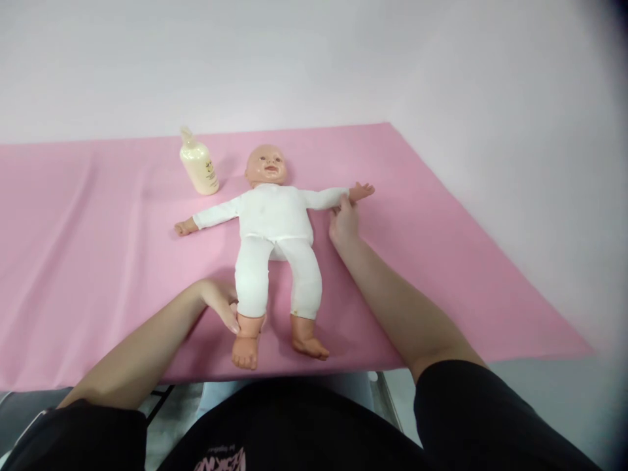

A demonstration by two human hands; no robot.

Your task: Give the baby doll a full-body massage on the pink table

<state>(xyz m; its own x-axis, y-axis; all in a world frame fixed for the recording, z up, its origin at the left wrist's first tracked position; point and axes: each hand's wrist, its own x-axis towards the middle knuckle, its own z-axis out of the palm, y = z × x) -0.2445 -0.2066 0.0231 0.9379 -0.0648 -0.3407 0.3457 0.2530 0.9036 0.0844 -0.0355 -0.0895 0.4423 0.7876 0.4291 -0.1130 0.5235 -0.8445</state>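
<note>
The left hand (pixel 220 303) comes in low from the side with its wrist bent. Its thumb lies along the outer side of an ankle of a life-size baby doll with smooth flesh-toned head, hands and feet and a white cloth body (pixel 276 212), and its other fingers pass under that leg, so this grip is curled around the limb. The right hand (pixel 345 224) reaches farther forward on an extended forearm, its grip pinching the doll's outstretched white sleeve near the cuff, beside the doll's wrist.

The doll lies face up in the middle of a surface covered with pink cloth (pixel 441 281), head away from the person, arms spread, feet close to the near edge.

A pale yellow, glossy pump bottle (pixel 199 169) stands near the doll's head, to its left in the view. Its front bears a small dark picture and lines of print too small to read; whether the yellow belongs to the bottle or its contents I cannot tell. Pink lettering on the person's black shirt (pixel 304 425) is partly cut off and not legible.
</note>
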